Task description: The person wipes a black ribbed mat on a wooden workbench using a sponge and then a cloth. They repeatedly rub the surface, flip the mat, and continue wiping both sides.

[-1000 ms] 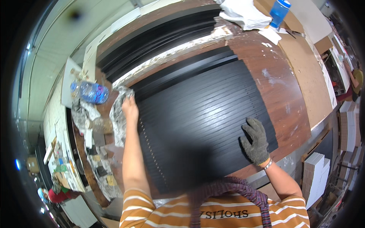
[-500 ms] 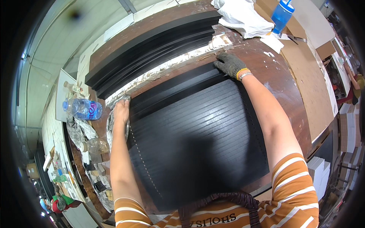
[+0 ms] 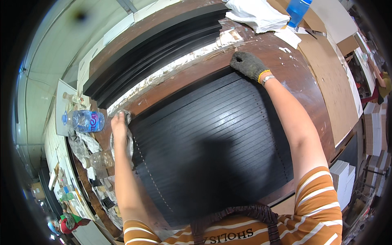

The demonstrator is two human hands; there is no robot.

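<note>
A large black slatted panel lies on the brown table in front of me, with a dotted line down each side. Along its far edge runs a black strip, pressed close against the slats. My left hand is closed on a stained grey-white cloth at the panel's far left corner. At the far right corner, my right hand, in a dark grey knit glove with a yellow cuff, has its fingers curled at the strip's end. Its fingertips are partly hidden.
Beyond the panel, several black strips lie stacked beside a white-smeared wooden batten. Left of my hand lie a clear plastic bottle and another bottle. At the far right are a white cloth, a blue bottle and cardboard.
Both hands have drawn the far black strip nearer, closing the gap between it and the slats. More brown tabletop shows beyond it. The view has shifted slightly.
</note>
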